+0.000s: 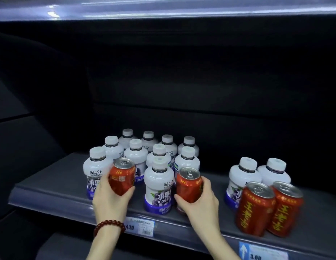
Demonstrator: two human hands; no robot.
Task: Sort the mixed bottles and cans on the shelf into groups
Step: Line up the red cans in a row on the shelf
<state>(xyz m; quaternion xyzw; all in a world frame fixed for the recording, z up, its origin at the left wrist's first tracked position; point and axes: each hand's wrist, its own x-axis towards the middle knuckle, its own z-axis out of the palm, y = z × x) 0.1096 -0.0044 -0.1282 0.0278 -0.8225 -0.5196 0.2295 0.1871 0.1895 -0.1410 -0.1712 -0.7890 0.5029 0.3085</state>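
Note:
Several white juice bottles [158, 186] with purple labels stand clustered at the middle of the dark shelf [56, 182]. My left hand [112, 200] grips a red can [121, 175], held tilted in front of the leftmost bottles. My right hand [200, 199] grips a second red can [188, 183] just right of the front bottle. Further right, two more red cans [256, 207] with yellow lettering stand at the shelf's front edge, with two white bottles [244, 175] right behind them.
Price tags [140, 227] are clipped to the shelf's front rail, another [262, 252] at lower right. A shelf board [163, 10] runs overhead. The back wall is dark. Bare shelf surface lies left of the bottles and between the two groups.

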